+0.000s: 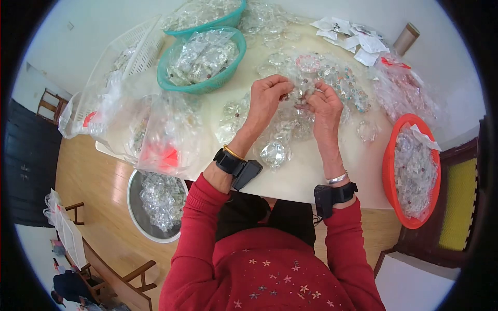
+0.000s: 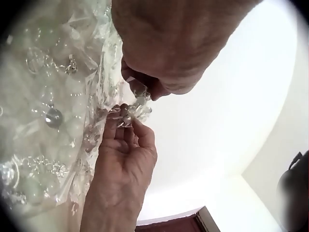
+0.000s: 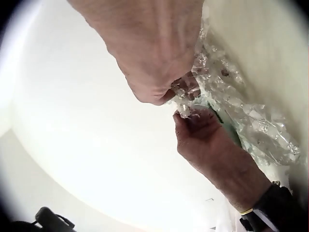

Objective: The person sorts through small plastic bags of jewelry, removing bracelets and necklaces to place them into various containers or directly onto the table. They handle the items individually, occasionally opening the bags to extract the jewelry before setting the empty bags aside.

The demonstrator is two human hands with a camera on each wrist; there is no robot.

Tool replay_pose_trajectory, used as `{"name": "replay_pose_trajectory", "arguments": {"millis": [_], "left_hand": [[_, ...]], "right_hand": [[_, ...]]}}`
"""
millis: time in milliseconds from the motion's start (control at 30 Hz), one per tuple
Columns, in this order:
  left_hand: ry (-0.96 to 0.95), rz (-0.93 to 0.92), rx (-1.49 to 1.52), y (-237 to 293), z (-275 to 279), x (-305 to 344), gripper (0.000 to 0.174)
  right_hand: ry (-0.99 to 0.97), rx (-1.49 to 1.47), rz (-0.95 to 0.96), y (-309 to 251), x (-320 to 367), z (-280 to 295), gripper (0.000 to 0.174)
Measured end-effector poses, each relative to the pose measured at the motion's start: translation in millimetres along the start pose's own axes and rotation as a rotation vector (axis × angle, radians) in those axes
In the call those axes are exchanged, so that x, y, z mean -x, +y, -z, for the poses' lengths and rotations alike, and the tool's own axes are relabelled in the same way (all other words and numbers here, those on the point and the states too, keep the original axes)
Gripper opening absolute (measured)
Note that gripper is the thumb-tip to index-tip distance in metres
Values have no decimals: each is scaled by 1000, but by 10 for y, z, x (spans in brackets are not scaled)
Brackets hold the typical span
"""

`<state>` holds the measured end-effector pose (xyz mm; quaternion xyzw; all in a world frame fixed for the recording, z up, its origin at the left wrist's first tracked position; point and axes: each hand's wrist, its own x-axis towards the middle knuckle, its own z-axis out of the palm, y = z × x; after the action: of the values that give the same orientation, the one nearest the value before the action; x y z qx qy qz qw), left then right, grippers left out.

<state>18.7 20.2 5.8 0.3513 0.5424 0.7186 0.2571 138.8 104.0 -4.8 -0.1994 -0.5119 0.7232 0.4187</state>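
Note:
Over the middle of the white table (image 1: 301, 176), my two hands meet on one small clear plastic packet (image 1: 299, 97) with beads inside. My left hand (image 1: 284, 93) pinches its left side and my right hand (image 1: 313, 97) pinches its right side. The left wrist view shows the crinkled packet (image 2: 131, 108) between the left fingers (image 2: 145, 89) above and the right hand (image 2: 125, 154) below. In the right wrist view, the right hand (image 3: 181, 92) and the left hand (image 3: 193, 118) both nip the packet (image 3: 187, 100). A heap of similar packets (image 1: 290, 129) lies under and around the hands.
Two teal baskets (image 1: 199, 88) (image 1: 179, 32) and a white basket (image 1: 145, 36) of packets stand at the back left. An orange basket (image 1: 388, 166) sits at the right edge. Big clear bags (image 1: 166, 135) hang off the left side above a metal bowl (image 1: 132, 207). White packets (image 1: 353, 39) lie far right.

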Motion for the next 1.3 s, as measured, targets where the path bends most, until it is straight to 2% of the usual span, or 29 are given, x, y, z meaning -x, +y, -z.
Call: {"name": "replay_pose_trajectory", "arguments": {"millis": [67,100,200,333,500,600,633,733,900,1000,1133,1300], "left_hand": [[18,126,165,4,8,-11,10],[16,126,165,9,15,-13,10],[-31,232,269,27,58,-17,10],[-128,348,299,-49,108,-37,12],[-80,363,439,-47,139,-72,12],[-12,453,562,52,130,-52,14],[-9,452,562,44,144,-49,14],[-96,489,447,9,166,-39,15],[17,377,295,0,76,-38,16],[39,125,283,50,58,-34,17],[-78,164,116,33,60,-40,16],[-42,191,164,-14,89,-41,12]], "right_hand": [[-38,-110,-4,-4,-2,16,49],[-36,-111,-2,-10,2,23,49],[6,-30,93,-60,11,23,55],[-36,-49,222,-150,28,-87,57],[-115,54,214,-39,-42,37,61],[-79,110,219,-48,-4,-50,45],[-82,110,218,-47,4,-49,45],[-125,263,275,-53,20,-10,29],[56,170,94,-70,21,-3,18],[101,145,18,-88,14,17,16],[52,208,-44,-96,32,10,17],[63,110,-1,-68,15,-2,18]]}}
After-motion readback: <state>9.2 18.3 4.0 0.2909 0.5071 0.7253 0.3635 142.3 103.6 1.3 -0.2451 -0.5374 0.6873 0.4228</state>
